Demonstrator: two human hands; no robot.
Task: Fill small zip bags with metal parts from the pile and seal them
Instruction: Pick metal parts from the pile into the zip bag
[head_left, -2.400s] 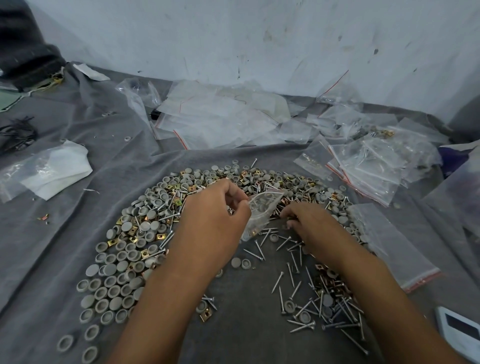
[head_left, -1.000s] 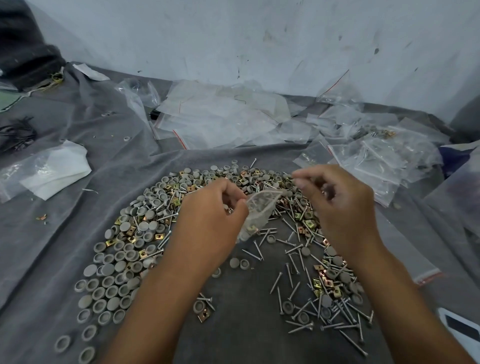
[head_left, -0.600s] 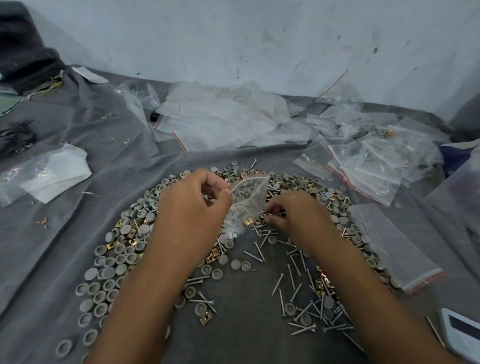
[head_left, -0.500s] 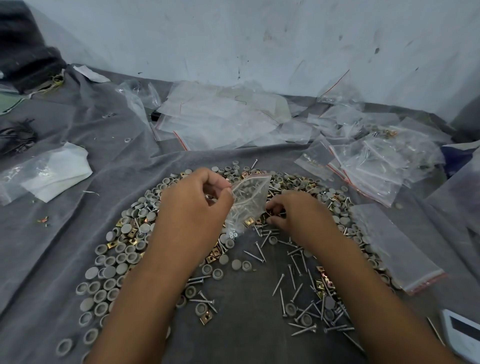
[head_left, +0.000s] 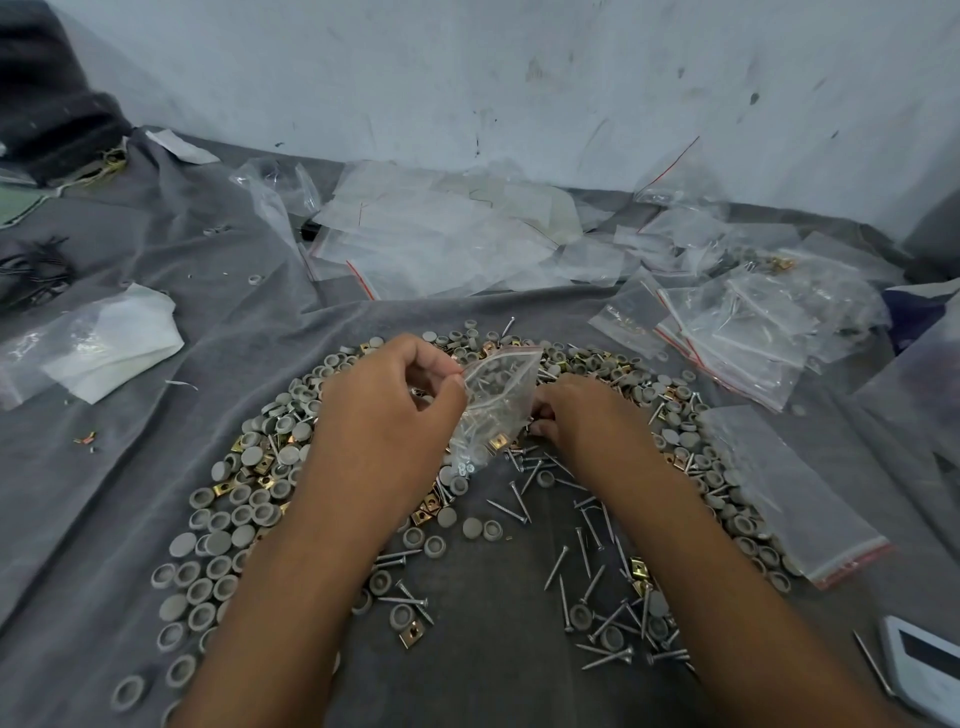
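Observation:
A small clear zip bag (head_left: 493, 410) with a red-lined mouth hangs in front of me, holding screws and a brass clip. My left hand (head_left: 387, 415) pinches its upper left edge. My right hand (head_left: 582, 415) sits low on the pile just right of the bag, fingers curled down among the parts; what it grips is hidden. The pile of metal parts (head_left: 249, 499) curves in an arc on the grey cloth: grey round caps, brass square clips and loose screws (head_left: 587, 551).
Empty zip bags (head_left: 431, 234) lie heaped at the back by the wall. Filled bags (head_left: 743, 327) are stacked at right. One flat empty bag (head_left: 784, 488) lies beside the pile. A white plastic wrap (head_left: 98, 343) is at left, a white device (head_left: 924, 660) at bottom right.
My right hand, raised above the bag a second ago, has dropped to the pile beside the bag. My left hand and the bag shifted left and slightly up.

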